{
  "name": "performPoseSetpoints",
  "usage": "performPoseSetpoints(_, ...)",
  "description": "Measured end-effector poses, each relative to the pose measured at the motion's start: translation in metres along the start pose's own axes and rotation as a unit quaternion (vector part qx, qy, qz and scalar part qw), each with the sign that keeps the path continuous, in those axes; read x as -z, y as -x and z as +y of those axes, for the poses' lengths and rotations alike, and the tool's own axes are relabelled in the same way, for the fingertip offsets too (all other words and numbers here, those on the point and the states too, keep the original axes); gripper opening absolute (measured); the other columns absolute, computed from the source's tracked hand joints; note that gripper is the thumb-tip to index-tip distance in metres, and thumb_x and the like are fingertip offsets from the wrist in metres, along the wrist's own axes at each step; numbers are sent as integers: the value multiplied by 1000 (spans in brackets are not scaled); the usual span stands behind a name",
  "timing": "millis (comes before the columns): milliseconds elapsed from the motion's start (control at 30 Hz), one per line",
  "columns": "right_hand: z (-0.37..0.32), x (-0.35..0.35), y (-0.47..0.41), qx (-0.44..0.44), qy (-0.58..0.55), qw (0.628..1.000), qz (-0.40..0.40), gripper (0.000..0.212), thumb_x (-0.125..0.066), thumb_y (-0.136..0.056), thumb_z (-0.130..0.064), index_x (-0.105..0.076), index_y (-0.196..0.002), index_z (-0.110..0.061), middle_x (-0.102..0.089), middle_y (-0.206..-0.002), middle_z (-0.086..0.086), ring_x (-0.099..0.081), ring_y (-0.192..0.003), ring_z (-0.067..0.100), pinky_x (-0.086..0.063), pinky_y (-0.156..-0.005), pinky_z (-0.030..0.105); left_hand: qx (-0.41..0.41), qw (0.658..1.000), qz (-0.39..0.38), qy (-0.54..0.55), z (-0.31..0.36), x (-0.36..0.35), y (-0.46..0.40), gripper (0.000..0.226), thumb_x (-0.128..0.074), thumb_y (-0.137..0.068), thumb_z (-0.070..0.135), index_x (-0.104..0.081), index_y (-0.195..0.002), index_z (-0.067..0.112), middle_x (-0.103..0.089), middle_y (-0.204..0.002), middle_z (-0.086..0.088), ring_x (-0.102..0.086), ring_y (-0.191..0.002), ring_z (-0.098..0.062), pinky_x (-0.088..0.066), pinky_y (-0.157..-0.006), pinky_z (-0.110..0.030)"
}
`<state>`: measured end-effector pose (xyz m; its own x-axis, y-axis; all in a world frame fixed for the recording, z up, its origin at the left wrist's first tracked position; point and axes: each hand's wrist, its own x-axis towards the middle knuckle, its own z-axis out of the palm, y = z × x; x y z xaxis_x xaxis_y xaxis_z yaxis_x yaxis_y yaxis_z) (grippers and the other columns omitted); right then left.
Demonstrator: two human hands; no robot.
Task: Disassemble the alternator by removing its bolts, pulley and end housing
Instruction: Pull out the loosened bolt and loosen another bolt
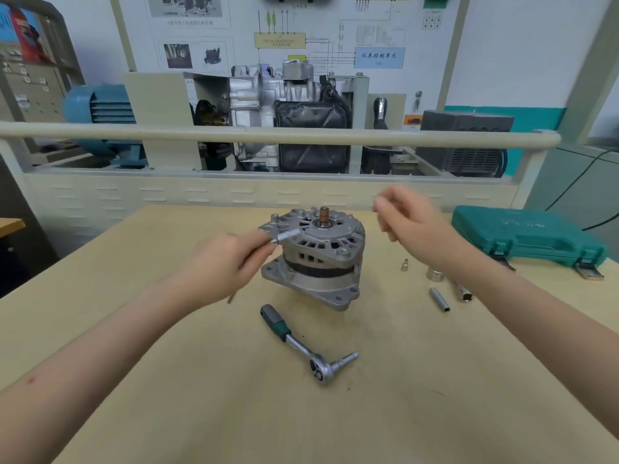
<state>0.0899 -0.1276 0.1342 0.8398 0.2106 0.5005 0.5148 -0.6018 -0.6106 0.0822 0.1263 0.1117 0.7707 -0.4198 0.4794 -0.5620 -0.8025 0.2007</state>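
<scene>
So the alternator (315, 259) sits mid-bench (201, 380), shaft up. My left hand (222, 266) has its grip pinched on a socket extension (284, 236) at the housing; right hand (412, 226) hovers blurred, can't tell its grip. Ratchet (308, 346) lies in front.

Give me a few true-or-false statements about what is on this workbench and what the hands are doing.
1. The alternator stands on the table with its shaft pointing up. True.
2. The left hand holds a slim metal tool against the alternator. True.
3. The right hand grips the ratchet wrench. False: the wrench lies on the table in front of the alternator, untouched.
4. The green tool case lies open. False: its lid is closed.
5. Loose sockets lie to the right of the alternator. True.
</scene>
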Motion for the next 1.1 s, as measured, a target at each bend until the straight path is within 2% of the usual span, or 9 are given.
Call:
performPoseSetpoints(133,-14,-28,2,143,227,950,-160,37,-39,-94,-35,-45,-129,-21,-48,-98,-15,-48,-81,-3,-42,-67,16,-61,998,-24,24,17,-4,-5,19,-48,-94,18,-62,-100,8,-36,-50,17,-46,-47,3,-36,-52,-13)
performPoseSetpoints(233,-22,-37,-2,197,322,912,-160,29,-33,-98,-33,-50,-114,-15,-50,-95,-6,-51,-81,13,-40,-63,26,-74,997,-28,16,21,-5,-7,21,-49,-94,19,-61,-107,9,-35,-52,19,-39,-44,1,-31,-46,-16)
performPoseSetpoints(367,-23,-40,-4,270,381,872,-147,27,-29,-99,-37,-44,-95,-15,-38,-79,-7,-40,-62,13,-28,-48,24,-97,995,-23,14,21,-2,-2,19,-50,-93,16,-63,-99,4,-30,-49,20,-31,-43,5,-24,-44,-15)
performPoseSetpoints(567,-32,-29,7,397,334,848,-105,36,-37,-89,-28,-54,-66,-6,-44,-47,2,-24,-34,17,-20,-32,20,-130,991,-41,10,27,2,9,20,-40,-90,28,-42,-72,19,-20,-44,13,-25,-36,-3,-14,-43,-14)
performPoseSetpoints(633,-32,-27,11,410,330,842,-121,36,-34,-88,-30,-50,-64,-8,-39,-45,-1,-20,-35,15,-13,-34,17,-145,987,-64,28,25,4,13,28,-36,-91,36,-40,-70,18,-20,-43,12,-32,-38,-9,-23,-39,-15)
performPoseSetpoints(767,-25,-40,12,249,237,917,-203,34,-30,-96,-40,-37,-70,-19,-38,-53,-8,-32,-43,9,-26,-44,28,-157,986,-58,21,19,0,15,38,-30,-89,40,-46,-67,13,-18,-44,13,-32,-51,-12,-23,-38,-14)
performPoseSetpoints(867,0,-54,31,41,83,975,-203,34,-36,-98,-32,-37,-67,-20,-38,-58,-6,-35,-51,7,-29,-52,25,-46,998,-36,4,-8,-8,22,35,-42,-97,25,-35,-64,32,-28,-43,9,-31,-43,-13,-29,-44,-20)
performPoseSetpoints(1000,19,-94,81,-111,155,927,-322,36,-39,-91,-55,-50,-100,-23,-46,-75,-10,-42,-65,5,-30,-51,20,109,989,17,93,-33,-10,34,21,-45,-95,18,-55,-77,20,-38,-48,6,-39,-46,-8,-30,-48,-19)
performPoseSetpoints(1100,18,-113,95,-117,182,932,-291,32,-45,-88,-53,-40,-70,-27,-45,-67,-9,-42,-58,5,-29,-47,24,84,991,-15,103,-22,-19,32,20,-43,-95,21,-57,-83,15,-42,-52,5,-42,-51,-7,-31,-50,-19)
